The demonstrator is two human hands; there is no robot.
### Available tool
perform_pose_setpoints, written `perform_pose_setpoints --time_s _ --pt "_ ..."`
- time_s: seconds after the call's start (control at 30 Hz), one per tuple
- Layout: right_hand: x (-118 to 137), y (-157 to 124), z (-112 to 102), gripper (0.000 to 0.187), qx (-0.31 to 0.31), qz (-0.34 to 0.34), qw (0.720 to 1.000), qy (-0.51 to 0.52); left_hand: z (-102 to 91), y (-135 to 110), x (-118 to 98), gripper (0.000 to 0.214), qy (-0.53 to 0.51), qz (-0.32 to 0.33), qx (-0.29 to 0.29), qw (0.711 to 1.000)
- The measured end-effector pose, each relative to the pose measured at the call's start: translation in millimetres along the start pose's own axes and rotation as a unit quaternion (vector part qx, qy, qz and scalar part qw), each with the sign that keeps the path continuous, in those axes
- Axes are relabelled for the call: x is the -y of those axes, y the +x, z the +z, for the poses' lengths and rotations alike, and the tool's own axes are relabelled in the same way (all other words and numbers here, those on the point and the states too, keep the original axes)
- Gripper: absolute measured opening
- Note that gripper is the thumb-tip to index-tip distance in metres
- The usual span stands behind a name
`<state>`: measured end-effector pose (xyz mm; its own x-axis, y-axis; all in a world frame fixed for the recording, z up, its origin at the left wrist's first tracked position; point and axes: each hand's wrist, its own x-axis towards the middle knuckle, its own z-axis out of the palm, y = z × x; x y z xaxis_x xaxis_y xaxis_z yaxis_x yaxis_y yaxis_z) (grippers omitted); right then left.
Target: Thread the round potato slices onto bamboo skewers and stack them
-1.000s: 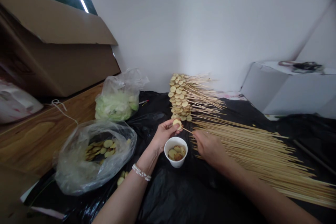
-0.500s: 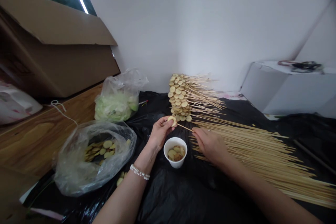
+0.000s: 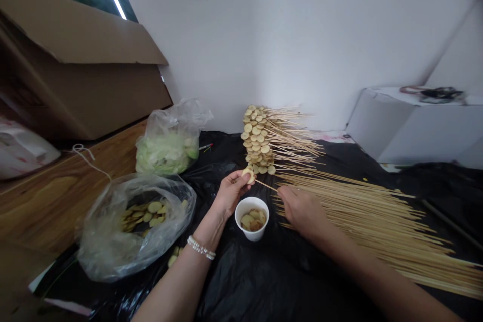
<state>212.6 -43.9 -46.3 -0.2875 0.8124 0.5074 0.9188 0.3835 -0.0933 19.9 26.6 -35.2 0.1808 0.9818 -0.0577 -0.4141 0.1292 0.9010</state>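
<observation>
My left hand (image 3: pixel 232 191) pinches pale round potato slices (image 3: pixel 248 176) between thumb and fingers. A thin wooden skewer (image 3: pixel 267 184) runs from these slices into the closed fingers of my right hand (image 3: pixel 300 207). Just below sits a white cup (image 3: pixel 252 235) holding more slices (image 3: pixel 253 219). Behind my left hand rises a stack of skewered potato slices (image 3: pixel 258 133), the stick ends pointing right. Bare skewers (image 3: pixel 377 226) lie in a wide spread under and beyond my right forearm.
At the left, an open clear plastic bag (image 3: pixel 109 246) holds potato slices; behind it stands a bag of light green pieces (image 3: pixel 166 151). A cardboard box (image 3: pixel 94 90) stands back left, a white box (image 3: pixel 415 126) at right. Black plastic sheeting (image 3: pixel 241 282) covers the work surface.
My right hand has shifted very slightly, its fingers curled a little more around the skewer. The slices and the left hand have stayed almost in place.
</observation>
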Motion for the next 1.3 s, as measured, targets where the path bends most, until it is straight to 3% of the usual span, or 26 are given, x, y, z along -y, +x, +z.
perform_pose_setpoints --time_s 0.2,0.5,0.77,1.07,1.3 --pt "0.4 -0.5 -2.3 0.024 -0.044 -0.034 0.998 -0.019 2.6 -1.0 -0.1 0.036 0.009 -0.008 -0.003 1.000" --pt "6.5 -1.9 -3.9 0.020 0.045 0.028 0.998 -0.030 2.9 -1.8 1.4 0.034 0.018 -0.002 0.004 1.000" --pt "4.4 -1.5 -4.8 0.022 -0.013 -0.012 0.999 -0.045 3.3 -2.3 4.0 0.034 0.036 -0.004 0.010 0.999" --pt "4.2 3.9 -5.4 0.025 0.100 0.068 0.992 0.044 5.6 -3.9 0.8 0.035 0.038 -0.017 0.012 0.999" --pt "-0.8 4.7 -2.9 0.027 0.057 0.046 0.997 0.033 4.4 -1.4 -1.8 0.040 0.034 -0.005 -0.028 0.999"
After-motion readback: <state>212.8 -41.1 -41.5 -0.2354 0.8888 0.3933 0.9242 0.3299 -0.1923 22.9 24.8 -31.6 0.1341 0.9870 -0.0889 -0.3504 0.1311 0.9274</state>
